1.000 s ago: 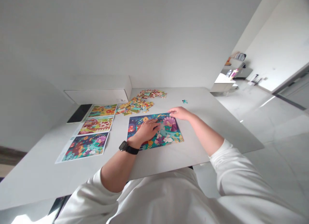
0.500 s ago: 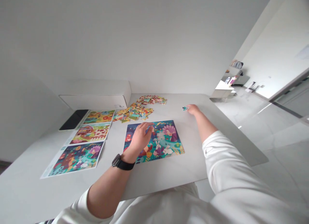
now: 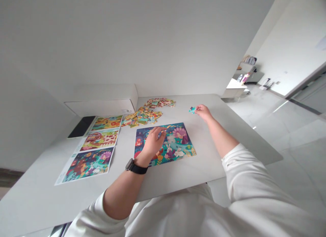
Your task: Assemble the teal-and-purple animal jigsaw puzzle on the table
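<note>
White table (image 3: 193, 172) is standing in a bright room, and a jigsaw puzzle (image 3: 175, 152) with white rabbits and a peacock is lying on it, right in front of the person. The right hand (image 3: 203, 112) is pinching a small teal puzzle piece (image 3: 192, 110) with its fingertips, out past the puzzle's far right corner. The left hand (image 3: 152, 143), wearing a black watch (image 3: 136, 168), is curving over the puzzle with its fingers bent. Nobody can tell if those fingers are holding a piece, because the hand is blocking the view. A pinch at the edges looks like a good way to hold a little piece, since it is keeping the picture side showing. A messy pile of puzzle pieces (image 3: 142, 117) is sitting on the far side, and three picture sheets (image 3: 88, 165) are lying on the left. The pieces in the pile are too small to make out one by one.
</note>
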The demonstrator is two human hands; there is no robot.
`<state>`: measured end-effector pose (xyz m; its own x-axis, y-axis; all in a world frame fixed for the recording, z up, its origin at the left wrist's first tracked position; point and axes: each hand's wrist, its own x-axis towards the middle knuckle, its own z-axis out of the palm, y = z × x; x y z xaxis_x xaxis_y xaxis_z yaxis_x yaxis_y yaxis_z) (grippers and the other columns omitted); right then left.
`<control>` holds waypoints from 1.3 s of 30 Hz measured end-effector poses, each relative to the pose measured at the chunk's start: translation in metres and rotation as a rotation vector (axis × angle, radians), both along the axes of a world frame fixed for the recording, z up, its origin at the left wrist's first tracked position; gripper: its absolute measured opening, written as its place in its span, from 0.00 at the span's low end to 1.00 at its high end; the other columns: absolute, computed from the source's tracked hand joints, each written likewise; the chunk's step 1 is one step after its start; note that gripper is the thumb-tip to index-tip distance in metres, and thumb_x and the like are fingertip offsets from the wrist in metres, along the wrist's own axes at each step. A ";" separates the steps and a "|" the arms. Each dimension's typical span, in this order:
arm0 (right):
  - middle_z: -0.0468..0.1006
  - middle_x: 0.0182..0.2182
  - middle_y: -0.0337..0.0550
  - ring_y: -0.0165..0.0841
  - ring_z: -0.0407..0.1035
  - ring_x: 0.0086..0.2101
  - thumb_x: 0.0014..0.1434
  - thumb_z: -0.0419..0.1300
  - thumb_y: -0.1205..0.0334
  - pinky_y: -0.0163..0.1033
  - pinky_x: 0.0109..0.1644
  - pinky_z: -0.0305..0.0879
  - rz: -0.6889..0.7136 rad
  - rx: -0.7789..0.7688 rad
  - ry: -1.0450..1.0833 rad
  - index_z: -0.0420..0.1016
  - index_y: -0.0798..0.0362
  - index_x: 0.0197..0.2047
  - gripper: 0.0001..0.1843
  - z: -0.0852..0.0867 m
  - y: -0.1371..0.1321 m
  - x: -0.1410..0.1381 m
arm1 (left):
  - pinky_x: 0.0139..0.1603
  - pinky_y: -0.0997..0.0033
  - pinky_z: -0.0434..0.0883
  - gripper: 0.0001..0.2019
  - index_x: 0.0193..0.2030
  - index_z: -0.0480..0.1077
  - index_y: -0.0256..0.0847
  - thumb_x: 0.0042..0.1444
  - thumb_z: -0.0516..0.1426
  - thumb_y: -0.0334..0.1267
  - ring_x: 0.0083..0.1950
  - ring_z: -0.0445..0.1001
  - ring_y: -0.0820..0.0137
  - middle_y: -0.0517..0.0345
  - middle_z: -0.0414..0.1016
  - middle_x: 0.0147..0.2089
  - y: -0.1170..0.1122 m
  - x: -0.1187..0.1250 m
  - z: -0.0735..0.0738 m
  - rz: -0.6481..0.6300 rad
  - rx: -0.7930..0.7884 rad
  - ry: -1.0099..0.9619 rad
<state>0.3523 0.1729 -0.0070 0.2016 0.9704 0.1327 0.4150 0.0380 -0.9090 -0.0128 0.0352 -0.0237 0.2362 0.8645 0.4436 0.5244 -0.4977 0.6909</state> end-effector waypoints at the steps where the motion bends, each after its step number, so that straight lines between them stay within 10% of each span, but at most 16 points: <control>1: 0.81 0.28 0.37 0.36 0.78 0.34 0.50 0.76 0.58 0.38 0.39 0.69 0.021 0.004 0.098 0.70 0.48 0.35 0.18 0.005 -0.012 -0.010 | 0.62 0.56 0.78 0.12 0.52 0.81 0.45 0.72 0.56 0.41 0.57 0.82 0.57 0.48 0.85 0.52 0.000 0.001 0.000 -0.004 -0.007 -0.015; 8: 0.83 0.34 0.38 0.36 0.81 0.37 0.48 0.79 0.48 0.38 0.40 0.72 0.364 -0.008 0.428 0.72 0.48 0.40 0.25 0.028 -0.098 -0.096 | 0.49 0.64 0.78 0.14 0.52 0.80 0.42 0.69 0.61 0.47 0.48 0.84 0.62 0.50 0.86 0.47 -0.001 0.009 -0.001 -0.029 -0.192 -0.211; 15: 0.81 0.31 0.35 0.37 0.82 0.36 0.44 0.81 0.51 0.39 0.39 0.77 0.330 -0.179 0.592 0.72 0.48 0.36 0.25 -0.001 -0.129 -0.145 | 0.41 0.70 0.75 0.20 0.46 0.76 0.42 0.59 0.68 0.56 0.39 0.81 0.67 0.55 0.83 0.38 -0.001 0.006 -0.003 -0.094 -0.339 -0.472; 39: 0.84 0.57 0.47 0.45 0.78 0.58 0.60 0.67 0.66 0.51 0.65 0.75 0.538 0.372 -0.237 0.82 0.44 0.55 0.20 0.004 -0.145 -0.122 | 0.29 0.72 0.67 0.20 0.37 0.76 0.42 0.56 0.69 0.58 0.29 0.74 0.69 0.57 0.79 0.31 0.000 0.001 -0.005 0.015 -0.428 -0.435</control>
<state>0.2304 0.0282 -0.0032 -0.3699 0.8088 0.4572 0.4369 0.5857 -0.6827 -0.0114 0.0356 -0.0291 0.0978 0.9892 0.1093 0.1540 -0.1236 0.9803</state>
